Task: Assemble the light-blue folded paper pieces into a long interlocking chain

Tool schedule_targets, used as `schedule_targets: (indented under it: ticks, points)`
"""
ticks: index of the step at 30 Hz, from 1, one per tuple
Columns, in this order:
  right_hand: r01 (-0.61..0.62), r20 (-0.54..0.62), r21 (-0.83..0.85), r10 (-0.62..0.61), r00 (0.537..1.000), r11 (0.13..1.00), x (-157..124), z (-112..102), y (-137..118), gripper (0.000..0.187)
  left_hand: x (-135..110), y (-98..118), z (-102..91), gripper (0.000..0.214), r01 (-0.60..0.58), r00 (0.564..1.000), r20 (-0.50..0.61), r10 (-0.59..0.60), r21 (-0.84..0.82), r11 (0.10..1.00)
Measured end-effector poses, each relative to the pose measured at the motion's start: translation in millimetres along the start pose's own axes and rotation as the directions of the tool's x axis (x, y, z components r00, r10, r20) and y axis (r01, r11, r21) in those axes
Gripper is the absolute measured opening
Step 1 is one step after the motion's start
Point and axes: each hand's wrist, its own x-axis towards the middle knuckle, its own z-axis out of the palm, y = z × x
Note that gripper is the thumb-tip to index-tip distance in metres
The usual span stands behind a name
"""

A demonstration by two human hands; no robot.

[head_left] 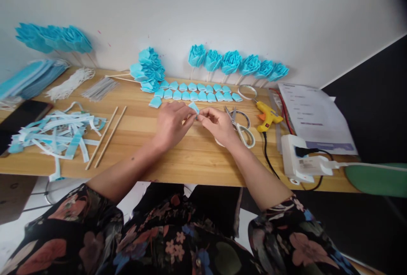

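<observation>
Between my two hands is a small light-blue petal piece [193,107], pinched by the fingertips on both sides just above the table. My left hand [173,123] is closed on its left edge, and my right hand [218,124] grips its lower right edge. Beyond the hands, similar blue petals [193,96] lie in two rows, with a single petal [155,102] nearer on the left. White-handled scissors [244,135] lie beside my right hand, partly hidden by it, near a roll of tape [243,118].
A yellow glue gun [269,116] and a white power strip [294,156] with cables sit right. Blue flowers [231,63] on sticks lean on the wall; more flowers [148,71] lie on the table. Left are two wooden sticks [106,137], cut strips [68,133] and masks [34,77].
</observation>
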Motion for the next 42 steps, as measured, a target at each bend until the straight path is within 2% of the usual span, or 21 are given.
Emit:
schedule_targets:
  ticks: [7, 12, 23, 33, 42]
  points:
    - [0.012, -0.019, -0.056, -0.013, 1.0, 0.998, 1.1, 0.0, 4.8, 0.019, 0.3, 1.6, 0.1, 0.02, -0.035, 0.999, 0.037, 0.034, 0.028, 0.999]
    - [0.022, -0.027, -0.072, -0.024, 0.999, 0.997, 1.0, 0.4, 3.6, 0.016, -0.2, 1.1, 1.0, 0.02, 0.011, 0.998, 0.057, -0.009, -0.024, 1.0]
    - [0.007, -0.033, -0.072, -0.009, 0.999, 0.997, -0.6, 3.0, -2.6, 0.014, -1.2, -1.9, 2.5, 0.018, 0.028, 0.998, 0.049, -0.028, -0.004, 1.0]
    - [0.084, -0.058, -0.183, -0.096, 0.994, 0.98, -0.5, 4.8, 0.9, 0.008, -2.7, -4.2, 4.3, 0.013, 0.008, 0.999, 0.042, -0.009, 0.027, 1.0]
    - [0.088, -0.049, -0.201, -0.1, 0.994, 0.976, -1.1, 4.4, -0.4, 0.009, -1.6, -3.9, 4.4, 0.019, 0.0, 0.999, 0.047, 0.0, 0.002, 1.0]
